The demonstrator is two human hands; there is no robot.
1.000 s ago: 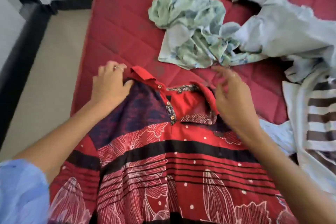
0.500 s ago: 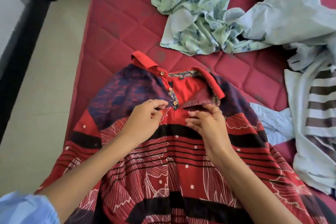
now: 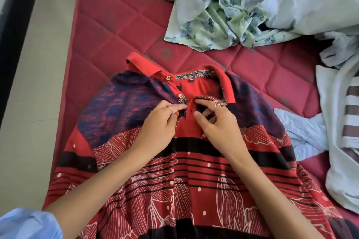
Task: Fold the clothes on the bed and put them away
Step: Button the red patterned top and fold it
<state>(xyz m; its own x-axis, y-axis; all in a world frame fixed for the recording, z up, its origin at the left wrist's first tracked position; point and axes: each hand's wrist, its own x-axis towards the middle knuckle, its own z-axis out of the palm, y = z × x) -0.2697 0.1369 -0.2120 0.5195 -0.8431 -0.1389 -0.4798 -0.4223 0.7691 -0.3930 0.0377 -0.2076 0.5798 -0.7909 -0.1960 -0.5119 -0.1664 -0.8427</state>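
Pinching the placket of a red patterned shirt (image 3: 194, 170) spread face-up on the bed (image 3: 116, 25).

At far left, pale floor (image 3: 38, 83) borders the maroon quilted bed. Left hand (image 3: 161, 124): grip pinches the placket's left edge just below the second button (image 3: 180, 95), a ring on one finger. Right hand (image 3: 219, 122): fingers curled, grip pinching the right placket edge beside the red collar (image 3: 223, 79), which lies open. Beyond the collar, a crumpled green floral garment (image 3: 209, 9) lies apart from the shirt. At right, a pale blue garment (image 3: 310, 0) and a striped garment (image 3: 349, 118) lie unfolded; pale blue fabric (image 3: 303, 134) touches the shirt's right shoulder.
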